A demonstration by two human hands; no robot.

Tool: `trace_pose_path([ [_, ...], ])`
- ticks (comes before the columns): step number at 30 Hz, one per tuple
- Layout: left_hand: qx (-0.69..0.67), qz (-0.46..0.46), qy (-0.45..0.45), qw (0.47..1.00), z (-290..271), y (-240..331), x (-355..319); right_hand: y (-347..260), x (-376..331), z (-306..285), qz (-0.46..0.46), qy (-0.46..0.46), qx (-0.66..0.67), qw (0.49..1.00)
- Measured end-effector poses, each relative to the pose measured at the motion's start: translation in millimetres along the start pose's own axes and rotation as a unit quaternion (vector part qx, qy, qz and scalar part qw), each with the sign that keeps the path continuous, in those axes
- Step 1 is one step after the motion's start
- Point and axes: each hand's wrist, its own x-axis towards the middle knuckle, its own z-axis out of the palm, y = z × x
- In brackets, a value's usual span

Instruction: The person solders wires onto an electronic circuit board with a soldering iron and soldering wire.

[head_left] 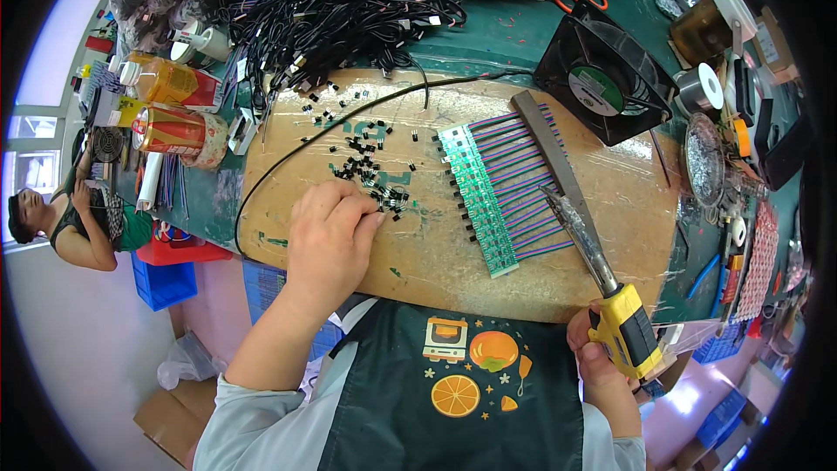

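Left hand (330, 235) on black parts (370, 167), right hand (602, 366) apart

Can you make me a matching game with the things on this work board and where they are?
Things:
1. soldering iron
2. small black parts
3. black fan
4. drink can

Places:
A. lying on its side at the left end of the table
B. under the left hand's fingertips
C. in the right hand, by its yellow handle
D. past the board's far right corner

Pairs: 1-C, 2-B, 3-D, 4-A
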Motion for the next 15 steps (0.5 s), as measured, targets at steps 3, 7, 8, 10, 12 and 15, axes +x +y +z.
trace_pose_path([
  [3,0.016,-0.007,-0.011,1.0,-1.8,0.6,-2.0,-0.9,0.5,3.1,0.019,0.004,0.022,1.0],
  [7,0.0,-0.013,-0.005,1.0,-2.3,2.4,-3.7,-5.6,2.2,9.3,0.017,0.004,0.028,0.999],
  [8,-0.004,-0.009,0.002,1.0,-2.9,3.5,-4.9,-6.5,2.8,10.5,0.016,0.007,0.033,0.999],
  [10,-0.043,-0.005,-0.004,0.999,-6.7,7.7,-7.0,0.8,-3.6,2.5,0.036,-0.01,0.028,0.999],
  [12,-0.086,0.0,-0.012,0.996,-12.9,15.3,-8.5,7.1,-7.1,-3.3,0.056,-0.024,0.022,0.998],
  [15,-0.211,0.131,-0.087,0.965,-12.2,35.1,-12.3,6.2,-5.6,-1.1,0.027,-0.114,-0.159,0.98],
])
